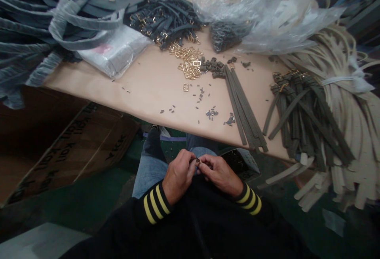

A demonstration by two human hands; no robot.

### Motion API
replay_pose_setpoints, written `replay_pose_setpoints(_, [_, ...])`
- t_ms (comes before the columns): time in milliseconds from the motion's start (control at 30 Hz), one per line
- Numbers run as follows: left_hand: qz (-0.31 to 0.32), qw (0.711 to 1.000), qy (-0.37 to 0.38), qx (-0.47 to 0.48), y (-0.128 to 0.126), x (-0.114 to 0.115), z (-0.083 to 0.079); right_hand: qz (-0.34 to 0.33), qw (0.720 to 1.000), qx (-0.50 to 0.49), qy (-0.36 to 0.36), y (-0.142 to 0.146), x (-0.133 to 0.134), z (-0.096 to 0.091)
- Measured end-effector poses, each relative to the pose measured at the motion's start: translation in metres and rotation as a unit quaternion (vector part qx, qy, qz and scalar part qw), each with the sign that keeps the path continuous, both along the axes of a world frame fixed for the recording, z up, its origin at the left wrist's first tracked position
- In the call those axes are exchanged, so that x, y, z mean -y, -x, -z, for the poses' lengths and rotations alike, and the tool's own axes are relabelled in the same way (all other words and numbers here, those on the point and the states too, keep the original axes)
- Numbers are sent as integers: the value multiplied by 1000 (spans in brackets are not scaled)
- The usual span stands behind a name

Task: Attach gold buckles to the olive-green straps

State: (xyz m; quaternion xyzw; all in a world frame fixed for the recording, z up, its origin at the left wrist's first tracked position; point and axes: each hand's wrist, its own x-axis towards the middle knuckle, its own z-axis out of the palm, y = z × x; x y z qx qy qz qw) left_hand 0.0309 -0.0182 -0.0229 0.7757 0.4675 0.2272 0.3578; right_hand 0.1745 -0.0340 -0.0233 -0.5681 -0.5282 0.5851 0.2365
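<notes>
Close to my body, below the table edge, both hands are closed and meet at the fingertips. My left hand (pixel 179 172) and my right hand (pixel 220 171) pinch a small dark piece (pixel 197 160) with a metallic glint; fingers hide most of it, so its exact kind is unclear. On the table in front lie a pile of gold buckles (pixel 190 67), a single buckle (pixel 185 87) and a cluster of small olive loops (pixel 216 67). Tiny metal pieces (pixel 211 112) are scattered nearer the edge. Several long olive straps (pixel 243 106) run beside them to the front edge.
Dark straps with gold buckles (pixel 166 17) are heaped at the back. Clear plastic bags (pixel 267 21) lie behind. Buckled olive straps (pixel 305 112) and a beige strap bundle (pixel 353 132) overhang the right edge. A wrapped packet (pixel 115 51) lies left; a cardboard box (pixel 89 144) stands below.
</notes>
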Motion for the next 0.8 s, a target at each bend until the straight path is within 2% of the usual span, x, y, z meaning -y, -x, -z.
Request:
replay_pose_setpoints(67, [-11,1000,11,6,0,-1,0,4,1000,-9,15,0,0,2])
replay_pose_setpoints(167, [-7,1000,21,17,2,0,-3,8,1000,1,-12,-1,0,7])
replay_pose_setpoints(300, [59,997,20,45,8,0,-9,1,998,27,-63,-5,0,7])
replay_pose_setpoints(433, [127,989,26,69,18,-5,-16,-21,990,55,-131,-4,1,-2])
replay_pose_setpoints(533, [174,979,55,88,26,-14,-22,-41,986,55,-150,-3,2,-7])
replay_pose_setpoints(633, [206,963,126,120,30,-22,-26,-75,989,25,-128,-5,3,-9])
replay_pose_setpoints(700, [207,943,215,143,31,-24,-28,-97,991,-5,-97,-6,3,-10])
replay_pose_setpoints(800, [168,897,369,173,30,-22,-26,-115,991,-37,-64,-8,3,-11])
